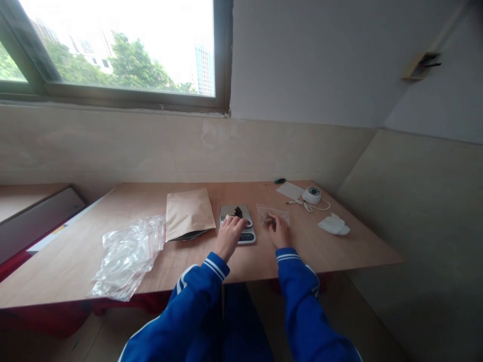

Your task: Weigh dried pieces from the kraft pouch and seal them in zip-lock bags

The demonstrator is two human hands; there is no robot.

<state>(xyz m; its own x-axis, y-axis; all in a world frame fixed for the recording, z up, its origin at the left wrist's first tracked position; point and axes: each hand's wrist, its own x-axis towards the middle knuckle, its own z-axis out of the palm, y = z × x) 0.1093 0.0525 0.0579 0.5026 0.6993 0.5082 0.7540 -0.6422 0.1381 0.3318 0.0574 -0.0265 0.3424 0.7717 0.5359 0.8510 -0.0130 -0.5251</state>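
Observation:
A small kitchen scale (247,236) with a dark display panel lies on the wooden table in front of me. Dark, crumpled dried-looking pieces (237,211) rest on its platform. My left hand (228,235) reaches over the scale with its fingers curled beside these pieces; what its fingertips hold is hidden. To the right of the scale lies a clear zip bag (261,210). My right hand (279,232) is over the bag, fingers closed at some brownish contents (267,220). I cannot make out exactly what they grip.
Left of the scale lies a brown paper pouch (190,213), its mouth facing me. Several clear zip bags (128,254) are piled further left. On the right are a white round device with cable (311,195), crumpled white tissue (334,224), white paper (290,190) and a green-handled screwdriver (279,181).

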